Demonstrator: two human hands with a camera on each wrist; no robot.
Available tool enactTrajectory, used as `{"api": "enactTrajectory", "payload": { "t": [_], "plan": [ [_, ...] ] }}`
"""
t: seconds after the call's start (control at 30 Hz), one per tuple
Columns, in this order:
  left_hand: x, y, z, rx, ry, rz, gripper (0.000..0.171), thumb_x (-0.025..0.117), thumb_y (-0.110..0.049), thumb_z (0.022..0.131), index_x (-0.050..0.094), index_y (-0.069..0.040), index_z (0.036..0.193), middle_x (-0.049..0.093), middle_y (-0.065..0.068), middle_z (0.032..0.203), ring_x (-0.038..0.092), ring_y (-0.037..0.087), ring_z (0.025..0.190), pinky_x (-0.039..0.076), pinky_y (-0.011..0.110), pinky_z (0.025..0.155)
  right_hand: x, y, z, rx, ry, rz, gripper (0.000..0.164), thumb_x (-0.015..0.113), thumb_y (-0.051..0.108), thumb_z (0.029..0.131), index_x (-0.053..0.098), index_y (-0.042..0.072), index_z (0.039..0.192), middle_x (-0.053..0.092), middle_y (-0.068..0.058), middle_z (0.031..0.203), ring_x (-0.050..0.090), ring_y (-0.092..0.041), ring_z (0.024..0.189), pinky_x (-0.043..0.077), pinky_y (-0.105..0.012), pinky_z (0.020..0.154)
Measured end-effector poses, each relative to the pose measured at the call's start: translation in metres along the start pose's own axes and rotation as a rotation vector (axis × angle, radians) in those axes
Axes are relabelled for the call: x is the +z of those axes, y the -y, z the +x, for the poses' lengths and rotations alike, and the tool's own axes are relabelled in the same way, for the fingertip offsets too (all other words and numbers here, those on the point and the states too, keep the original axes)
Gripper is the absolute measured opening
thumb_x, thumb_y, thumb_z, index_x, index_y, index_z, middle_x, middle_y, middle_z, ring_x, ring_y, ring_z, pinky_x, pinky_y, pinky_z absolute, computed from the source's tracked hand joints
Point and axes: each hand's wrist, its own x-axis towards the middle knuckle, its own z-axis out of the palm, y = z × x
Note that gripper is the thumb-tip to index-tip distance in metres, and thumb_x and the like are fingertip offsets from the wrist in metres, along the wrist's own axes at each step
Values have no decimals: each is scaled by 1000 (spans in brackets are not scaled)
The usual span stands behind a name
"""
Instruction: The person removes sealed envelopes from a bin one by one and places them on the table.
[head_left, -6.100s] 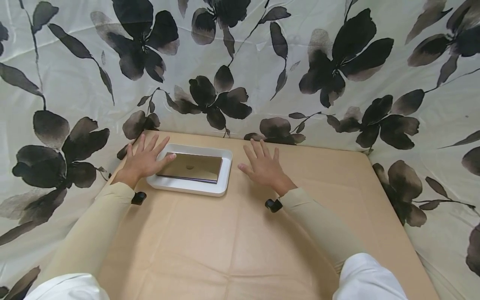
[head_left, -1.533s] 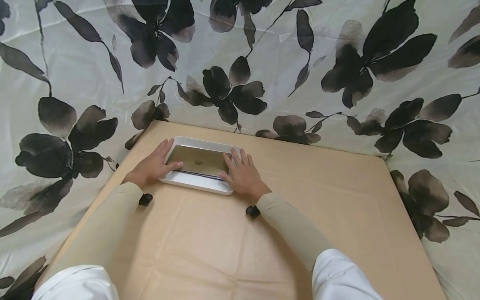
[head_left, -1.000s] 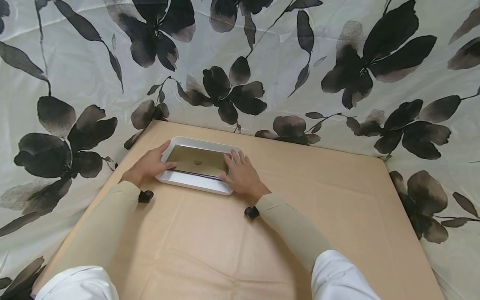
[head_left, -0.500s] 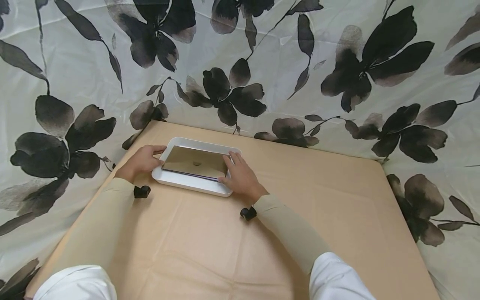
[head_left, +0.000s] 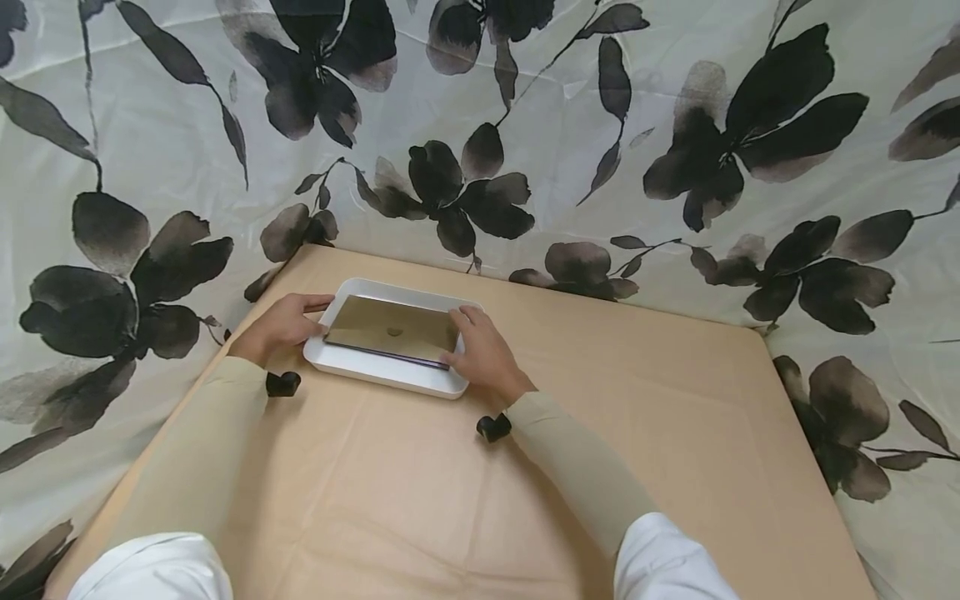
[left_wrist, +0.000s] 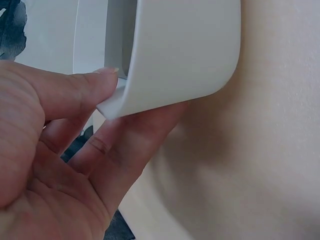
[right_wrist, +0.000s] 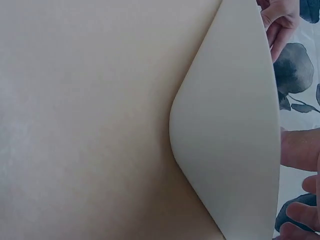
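Observation:
A white rectangular tray (head_left: 360, 363) stands on the far left part of the table. In it lies a flat, shiny gold rectangular thing (head_left: 390, 328) with a small round mark and a dark purple near edge. My left hand (head_left: 281, 323) pinches the tray's left end, its thumb (left_wrist: 92, 89) on the rim and fingers under the wall, as the left wrist view shows. My right hand (head_left: 487, 352) reaches over the right end, thumb (right_wrist: 300, 150) and curled fingers inside the rim. Its thumb and fingertips grip the gold thing's right end in the head view.
A tan cover lies over the table (head_left: 420, 483), with slight creases near the front. Behind and beside it hangs a white cloth (head_left: 570, 183) with large dark flowers. The table's far edge runs close behind the tray.
My left hand has drawn back from over the tray to pinch its left end. The right hand has come in from beside the tray, and its straight fingers have curled inward.

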Motion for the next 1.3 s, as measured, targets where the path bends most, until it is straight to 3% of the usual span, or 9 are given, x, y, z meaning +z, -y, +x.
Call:
{"api": "enactTrajectory", "payload": {
  "t": [0.27,0.47,0.57,0.7,0.8,0.9,1.1,1.2,1.3],
  "plan": [
    [0,2,0,-19,26,-52,71,62,-4,98,30,3,161,41,29,161,43,48,148,52,52,109,1,4,5,50,-23,100,76,81,26,90,46,8,155,49,-10,161,46,-30,149,39,-45,125],
    [8,2,-1,-50,27,-78,71,61,-4,99,30,1,162,41,29,162,40,49,150,47,57,113,3,7,5,114,-35,107,75,81,24,91,46,6,155,51,-13,158,53,-32,144,43,-45,121],
    [10,2,0,-42,17,-91,70,61,-4,98,32,1,162,42,29,161,42,49,149,48,57,112,1,9,5,151,-49,146,76,81,23,91,45,5,156,52,-16,157,59,-34,135,47,-47,118],
    [7,2,0,-34,2,-91,70,61,-3,98,33,0,161,43,30,160,44,49,147,49,58,110,-4,13,10,199,-70,246,78,82,20,89,45,2,155,57,-20,148,63,-36,126,51,-50,111],
    [3,3,-1,-45,1,-91,70,61,-3,98,33,0,162,43,29,160,44,49,148,49,57,111,-7,16,15,246,-67,315,81,85,18,85,46,1,154,60,-22,146,61,-38,132,52,-51,111],
    [3,3,-2,-50,2,-98,70,61,-3,98,32,-1,162,43,29,160,45,48,148,49,57,111,-8,17,18,300,-51,355,81,85,19,84,46,1,153,60,-23,146,60,-39,134,53,-50,110],
    [4,3,-3,-43,-6,-102,70,61,-3,98,33,-1,162,44,29,159,46,48,147,49,57,111,-7,21,22,364,-32,413,76,82,21,86,48,-1,151,65,-25,140,66,-38,123,57,-50,103],
    [4,3,-3,-44,-10,-94,69,61,-3,98,33,0,162,45,29,159,46,48,147,49,57,112,-8,22,23,379,-12,470,77,79,22,88,46,-4,152,62,-26,144,65,-39,124,56,-50,104],
    [5,1,-2,-40,-15,-99,69,60,-3,98,33,0,161,45,30,158,47,48,145,49,57,111,-11,22,22,416,26,601,78,75,24,91,40,-6,155,55,-27,151,63,-40,128,56,-51,105]
  ]
}}
